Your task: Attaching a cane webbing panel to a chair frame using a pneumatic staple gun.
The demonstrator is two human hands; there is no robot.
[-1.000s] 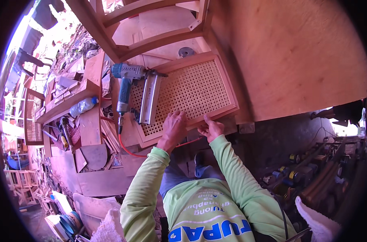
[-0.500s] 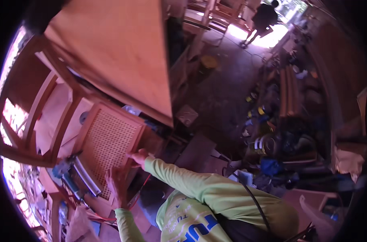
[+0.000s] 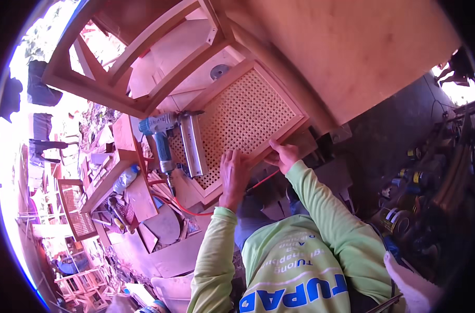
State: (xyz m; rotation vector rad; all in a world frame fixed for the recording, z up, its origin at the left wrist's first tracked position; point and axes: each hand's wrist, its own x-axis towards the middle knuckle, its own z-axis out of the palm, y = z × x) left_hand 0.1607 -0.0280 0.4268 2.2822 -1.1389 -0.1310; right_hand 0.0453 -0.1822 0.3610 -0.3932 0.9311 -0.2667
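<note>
A big wooden board [image 3: 347, 57] fills the upper right, its lower edge running close to the right end of the work; past it, dark floor [image 3: 378, 130] lies open. A curved wooden chair frame [image 3: 169, 78] crowds the far left side, above the worktop [image 3: 195, 83]. On that worktop, between chair frame and person, lies the cane panel [image 3: 242, 109], its near edge facing the person, with a gap between that edge and the shirt [image 3: 295, 255]. A nail gun [image 3: 164, 148] takes up the panel's left end, its metal rail across the cane, its handle out past the side. The left hand [image 3: 234, 175] lays straight, close-set fingers over the near edge; its thumb is hidden, so I cannot tell whether it grasps. The right hand [image 3: 284, 156] has its grip closed on that edge farther right, thumb on top, fingers curled below.
</note>
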